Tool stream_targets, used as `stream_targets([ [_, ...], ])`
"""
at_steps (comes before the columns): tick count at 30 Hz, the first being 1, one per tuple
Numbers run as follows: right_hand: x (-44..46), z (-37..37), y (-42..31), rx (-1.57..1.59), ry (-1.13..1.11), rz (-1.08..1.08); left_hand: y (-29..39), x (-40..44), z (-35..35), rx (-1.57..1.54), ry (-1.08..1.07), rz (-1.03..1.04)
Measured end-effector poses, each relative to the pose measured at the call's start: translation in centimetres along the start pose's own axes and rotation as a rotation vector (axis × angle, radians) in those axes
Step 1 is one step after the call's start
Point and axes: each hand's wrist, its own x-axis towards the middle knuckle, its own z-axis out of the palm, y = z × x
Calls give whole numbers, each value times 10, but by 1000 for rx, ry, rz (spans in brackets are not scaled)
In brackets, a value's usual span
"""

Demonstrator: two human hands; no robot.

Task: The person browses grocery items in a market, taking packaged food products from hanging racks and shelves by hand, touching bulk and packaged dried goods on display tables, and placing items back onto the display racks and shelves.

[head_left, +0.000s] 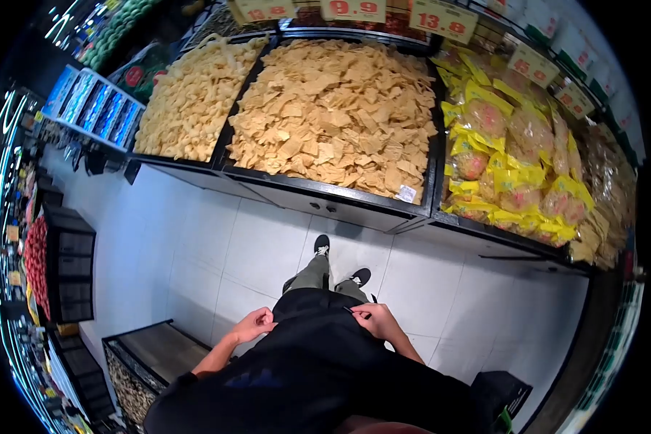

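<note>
My left hand (pixel 256 324) is at the left side of the black garment (pixel 307 329) at my waist, its fingers curled in. On the other side my right hand (pixel 372 318) pinches something small and dark, too small to name, at the garment's edge. Beyond my feet stands a display bin of flat, yellowish dried pieces (pixel 333 108), with a small white label (pixel 405 193) at its front right corner. Neither hand touches the bin.
Pale curled pieces (pixel 195 101) fill the bin at the left. Yellow-edged packets (pixel 513 159) lie in the bin at the right. Price signs (pixel 442 22) hang above. A low black-framed stand (pixel 159 354) is at the lower left, a black box (pixel 500 394) at the lower right.
</note>
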Motion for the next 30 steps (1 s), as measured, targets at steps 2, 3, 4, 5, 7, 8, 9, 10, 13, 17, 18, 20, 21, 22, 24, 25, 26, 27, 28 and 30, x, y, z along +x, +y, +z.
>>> stream_targets([
  [2, 5, -3, -7, 9, -90, 16, -5, 2, 3, 69, 81, 30],
  [3, 6, -2, -6, -28, -97, 41, -10, 5, 4, 58, 107, 24],
  [4, 7, -1, -4, -19, -46, 60, -13, 7, 3, 48, 137, 19],
  [5, 7, -1, -2, 40, -94, 60, -14, 10, 1, 61, 135, 16],
  [7, 8, -10, -6, 73, -201, 96, -8, 16, 0, 130, 137, 50],
  [8, 6, -11, -8, 83, -167, 113, -4, 19, -2, 149, 104, 46],
  [9, 5, -13, -9, 141, -205, 175, 1, 23, -3, 206, 108, 81],
  [10, 5, -15, -10, 200, -246, 236, 5, 28, -4, 257, 114, 118],
  [13, 4, -13, -11, 151, -213, 266, 15, 49, -14, 342, 130, 159],
  [17, 8, -4, -20, 135, -138, 322, 52, 84, -26, 410, 83, 274],
  [18, 9, -2, -22, 119, -127, 352, 60, 95, -30, 438, 49, 300],
  [20, 10, 5, -29, 106, -57, 360, 78, 113, -36, 507, -1, 328],
  [21, 10, 10, -32, 75, -18, 321, 87, 122, -38, 551, -56, 350],
  [22, 11, 15, -34, 44, 31, 286, 101, 132, -38, 600, -120, 374],
  [24, 12, 24, -37, 80, 110, 311, 123, 147, -35, 671, -239, 427],
  [25, 11, 29, -36, 121, 115, 327, 128, 157, -35, 698, -303, 456],
  [26, 8, 35, -36, 167, 119, 343, 132, 167, -33, 724, -369, 479],
  [27, 5, 41, -37, 197, 143, 347, 138, 175, -29, 708, -446, 469],
  [28, 4, 48, -39, 221, 203, 358, 144, 183, -24, 721, -523, 430],
  [30, -2, 60, -46, 225, 281, 421, 153, 202, -11, 765, -688, 373],
])
